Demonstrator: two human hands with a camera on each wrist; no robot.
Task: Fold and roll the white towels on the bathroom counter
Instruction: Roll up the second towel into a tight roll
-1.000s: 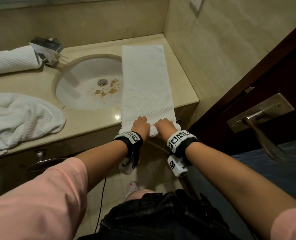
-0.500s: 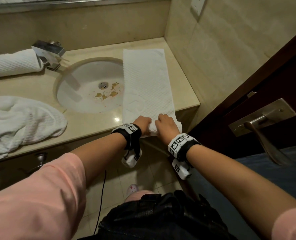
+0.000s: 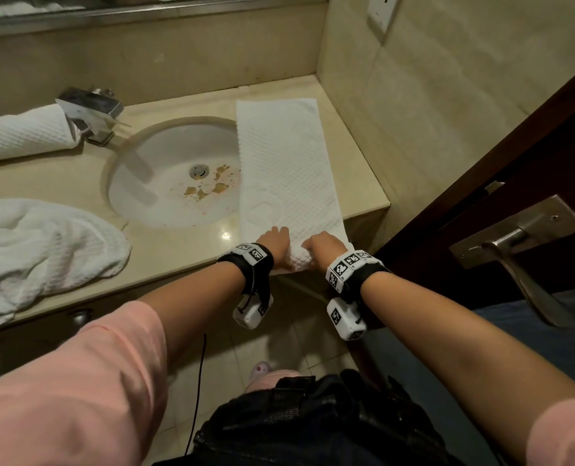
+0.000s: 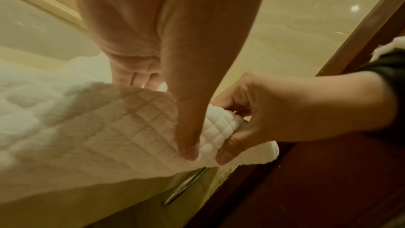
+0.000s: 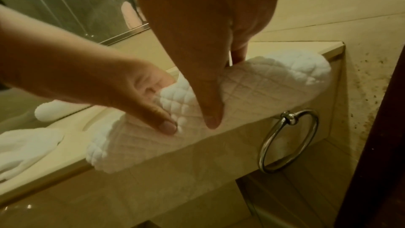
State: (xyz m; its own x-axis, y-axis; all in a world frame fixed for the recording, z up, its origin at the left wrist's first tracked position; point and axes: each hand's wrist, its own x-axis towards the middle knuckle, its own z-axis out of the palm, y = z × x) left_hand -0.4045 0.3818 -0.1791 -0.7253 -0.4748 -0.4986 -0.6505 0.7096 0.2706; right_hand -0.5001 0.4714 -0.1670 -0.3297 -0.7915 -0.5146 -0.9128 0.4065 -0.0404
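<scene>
Towel [image 3: 286, 169] lay as a long folded strip on the counter [image 3: 61, 183], right of the sink [image 3: 165, 183], running from the back wall to the front edge. Its near end was curled into a short roll [image 3: 299, 260] at the counter's front edge (roll overhung the edge slightly in the right wrist view).

Left hand [image 3: 274, 242] gripped the left part of the roll: thumb pressed on the near face, fingers curled over the top. Right hand [image 3: 323, 248] gripped the right part likewise, thumb down on the near face, fingers wrapped over the far side. The two thumbs sat close together near the middle of the roll, apart but nearly touching.

Rest of the strip was flat and unrolled, its left edge overlapping the sink rim.

Other items: a rolled towel [image 3: 20, 132] at the back left, beside the tap [image 3: 91, 111]; a loose towel [image 3: 41, 253] heaped at the front left of the counter. Brown flecks near the drain [image 3: 198, 170]. A metal ring [image 5: 289, 140] hung on the counter front below the roll. Door handle [image 3: 521, 264] at right.
</scene>
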